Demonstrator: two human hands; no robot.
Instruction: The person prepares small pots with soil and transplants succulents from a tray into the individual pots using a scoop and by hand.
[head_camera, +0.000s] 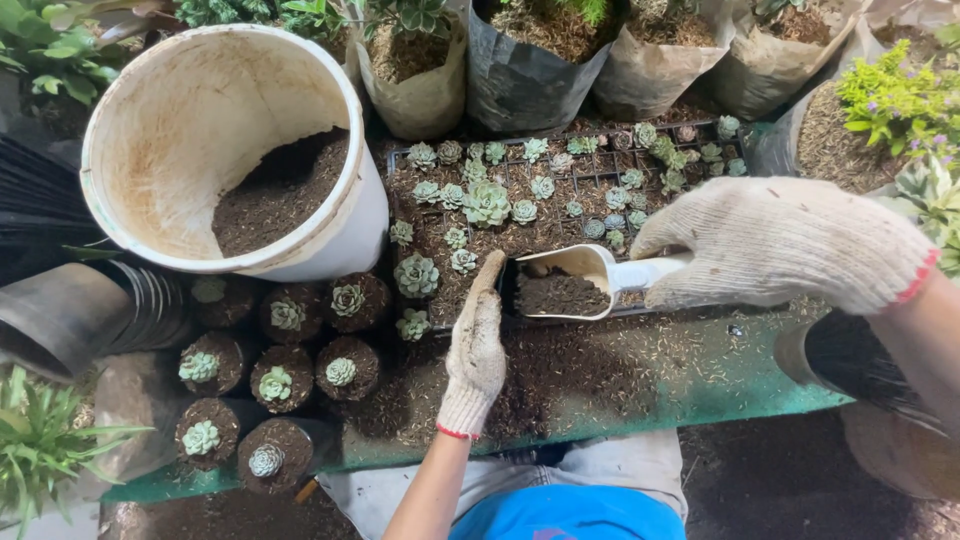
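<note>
My right hand (775, 252), in a dirty white knit glove, grips the handle of a white plastic scoop (565, 280) loaded with dark soil. My gloved left hand (476, 345) stretches forward, its fingertips touching the scoop's near left edge. The scoop hovers over the front rim of a black seedling tray (600, 170) that holds several small pale green succulents (486, 203) in soil. A large white bucket (200, 130), tipped toward me and part filled with dark soil, stands to the left of the tray.
Several small black pots (275, 385) with one succulent each cluster at the lower left. Soil lies scattered on the green surface (700, 385). Plastic grow bags (530, 75) of soil line the back. A stack of empty black pots (60, 310) lies left; leafy plants (900, 100) stand right.
</note>
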